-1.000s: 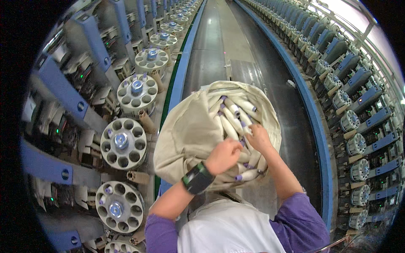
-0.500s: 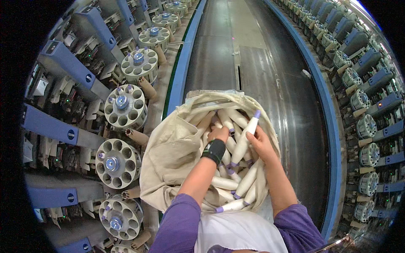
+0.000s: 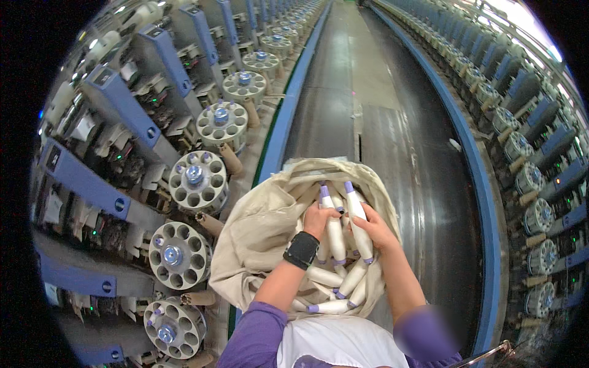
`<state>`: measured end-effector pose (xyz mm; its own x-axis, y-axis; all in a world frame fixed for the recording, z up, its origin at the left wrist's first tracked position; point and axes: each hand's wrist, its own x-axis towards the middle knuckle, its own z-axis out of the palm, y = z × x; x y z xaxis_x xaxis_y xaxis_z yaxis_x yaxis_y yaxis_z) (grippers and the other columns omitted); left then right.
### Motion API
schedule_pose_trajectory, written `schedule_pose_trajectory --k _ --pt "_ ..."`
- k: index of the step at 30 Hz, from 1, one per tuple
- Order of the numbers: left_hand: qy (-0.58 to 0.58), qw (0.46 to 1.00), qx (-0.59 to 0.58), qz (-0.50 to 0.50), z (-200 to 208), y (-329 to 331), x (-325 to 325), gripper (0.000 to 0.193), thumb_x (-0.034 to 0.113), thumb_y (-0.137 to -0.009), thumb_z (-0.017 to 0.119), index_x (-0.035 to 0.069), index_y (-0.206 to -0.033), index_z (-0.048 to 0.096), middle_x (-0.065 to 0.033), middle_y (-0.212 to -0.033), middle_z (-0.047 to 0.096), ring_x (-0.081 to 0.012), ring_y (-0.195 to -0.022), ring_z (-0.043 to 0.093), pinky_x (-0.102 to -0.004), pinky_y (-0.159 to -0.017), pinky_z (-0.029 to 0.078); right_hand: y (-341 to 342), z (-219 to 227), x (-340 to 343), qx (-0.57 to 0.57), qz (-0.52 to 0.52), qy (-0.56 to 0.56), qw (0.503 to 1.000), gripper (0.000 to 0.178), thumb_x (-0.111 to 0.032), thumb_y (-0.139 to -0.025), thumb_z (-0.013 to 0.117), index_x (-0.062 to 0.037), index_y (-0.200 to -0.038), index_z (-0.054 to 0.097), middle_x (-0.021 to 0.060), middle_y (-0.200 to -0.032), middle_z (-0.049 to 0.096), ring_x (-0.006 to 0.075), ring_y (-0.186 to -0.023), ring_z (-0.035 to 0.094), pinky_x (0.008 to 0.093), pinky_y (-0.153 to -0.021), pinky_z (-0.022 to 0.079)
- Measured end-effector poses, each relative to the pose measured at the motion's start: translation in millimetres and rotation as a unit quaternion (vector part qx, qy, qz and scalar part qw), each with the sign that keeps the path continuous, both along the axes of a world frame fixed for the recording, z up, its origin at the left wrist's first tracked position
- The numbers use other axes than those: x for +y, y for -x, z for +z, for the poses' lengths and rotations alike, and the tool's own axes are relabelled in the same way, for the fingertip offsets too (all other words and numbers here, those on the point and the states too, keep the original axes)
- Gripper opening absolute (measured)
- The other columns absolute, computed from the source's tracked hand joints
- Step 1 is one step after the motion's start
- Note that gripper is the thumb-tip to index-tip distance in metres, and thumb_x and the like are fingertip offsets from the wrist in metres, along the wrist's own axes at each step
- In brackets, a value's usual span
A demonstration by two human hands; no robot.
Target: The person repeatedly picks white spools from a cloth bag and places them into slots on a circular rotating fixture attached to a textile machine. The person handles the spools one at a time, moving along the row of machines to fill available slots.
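A cream cloth-lined sack (image 3: 251, 227) stands in front of me, with several white yarn bobbins (image 3: 327, 277) with purple ends lying inside. My left hand (image 3: 319, 219), with a black band on the wrist, is closed around one upright bobbin (image 3: 335, 239), its purple tip pointing away from me. Beside it, my right hand (image 3: 377, 229) grips a second bobbin (image 3: 359, 224), also tip up. Both are held over the sack's mouth. The fingertips of both hands are partly hidden behind the bobbins.
On the left runs a row of winding units with round, holed bobbin magazines (image 3: 195, 183) and brown paper cones (image 3: 230, 159). A similar row (image 3: 529, 178) lines the right. Between blue rails (image 3: 294, 104) stretches a dark floor (image 3: 429, 184), where a small white piece (image 3: 454, 145) lies.
My left hand has come up out of the pile with a bobbin in it. The right hand's bobbin has swung more upright. The view has tilted farther up the aisle.
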<state>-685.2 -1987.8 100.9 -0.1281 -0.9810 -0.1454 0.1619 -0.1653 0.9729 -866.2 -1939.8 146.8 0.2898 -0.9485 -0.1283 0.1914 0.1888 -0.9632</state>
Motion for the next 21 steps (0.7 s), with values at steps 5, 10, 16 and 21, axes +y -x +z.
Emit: schedule_pose_trajectory --k 5,10,16,21 --pt "0.057 0.977 0.195 0.065 72 -64 49 0.016 0.011 -0.069 0.058 -0.001 -0.079 0.059 -0.01 -0.076 0.062 -0.0203 -0.07 0.06 -0.0311 -0.067 0.049 -46 41 -5 0.278 0.04 0.134 0.95 0.044 -0.021 -0.087 0.057 0.0019 -0.123 0.047 0.0111 -0.111 0.058 0.0174 -0.101 0.053 0.0319 -0.087 0.041" --pt "0.06 0.927 0.292 0.226 79 -139 121 0.026 0.017 -0.072 0.056 0.003 -0.093 0.057 -0.0075 -0.085 0.059 -0.0176 -0.08 0.056 -0.0306 -0.077 0.044 -142 75 11 0.373 0.233 0.345 0.829 0.046 -0.028 -0.088 0.047 0.0049 -0.119 0.048 0.0242 -0.103 0.058 0.0368 -0.096 0.055 0.0379 -0.084 0.042" --pt "0.103 0.886 0.277 0.356 46 -253 244 0.042 0.024 -0.062 0.056 0.005 -0.099 0.05 -0.0172 -0.101 0.055 -0.0259 -0.078 0.06 -0.0379 -0.072 0.05 -292 64 46 0.246 0.51 0.365 0.739 0.041 -0.035 -0.088 0.049 -0.0049 -0.115 0.054 0.0182 -0.102 0.06 0.0332 -0.093 0.057 0.0374 -0.081 0.044" --pt "0.18 0.881 0.136 0.416 38 -316 337 0.044 0.025 -0.055 0.06 0.004 -0.091 0.046 -0.0188 -0.106 0.051 -0.0242 -0.073 0.062 -0.0359 -0.068 0.05 -409 36 96 0.152 0.663 0.273 0.681 0.044 -0.036 -0.091 0.046 -0.0048 -0.12 0.052 0.0157 -0.109 0.06 0.0252 -0.098 0.058 0.0327 -0.084 0.043"
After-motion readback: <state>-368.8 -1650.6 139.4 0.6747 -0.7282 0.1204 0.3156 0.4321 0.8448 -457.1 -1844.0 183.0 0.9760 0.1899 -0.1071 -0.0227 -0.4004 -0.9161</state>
